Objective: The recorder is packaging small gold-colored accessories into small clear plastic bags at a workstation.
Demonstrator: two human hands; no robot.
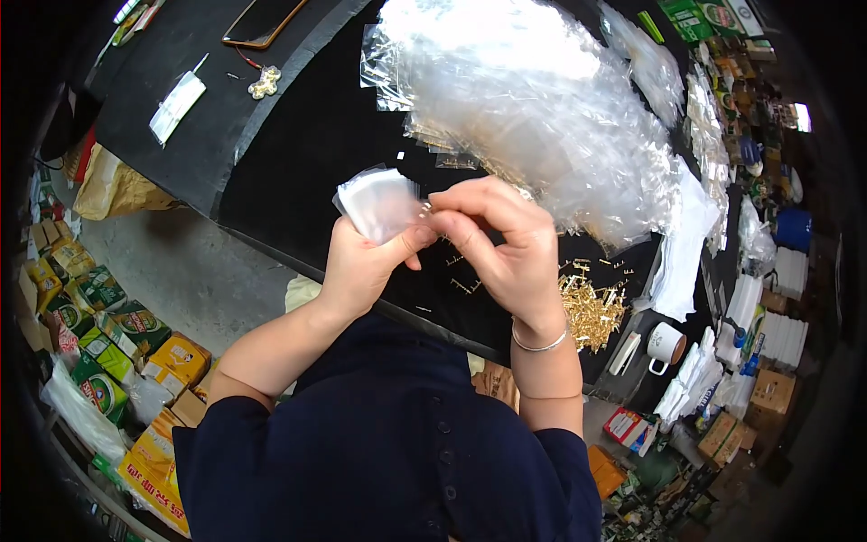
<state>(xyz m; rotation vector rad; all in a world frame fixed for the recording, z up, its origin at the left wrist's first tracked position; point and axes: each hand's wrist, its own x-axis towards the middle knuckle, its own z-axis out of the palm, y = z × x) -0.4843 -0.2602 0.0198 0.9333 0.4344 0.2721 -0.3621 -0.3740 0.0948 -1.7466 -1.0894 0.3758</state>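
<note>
Left hand [361, 262] pinched small clear bag [379, 203] at frame centre, mouth toward right. Right hand [506, 244] — fingertips pressed together on tiny gold part [426, 210] at bag mouth. Step judged: loading part into bag. Gold parts pile [591, 307] lay lower right on black counter [298, 154], bag heap [533, 99] above — next move needs mouth held open, steady aim.

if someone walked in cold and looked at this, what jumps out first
The big heap of clear plastic bags spread over the far side of the black table stands out most. Just in front of it, the left hand holds a small clear bag while the right hand pinches at its opening. A glittering pile of small gold metal parts lies to the right.
</note>
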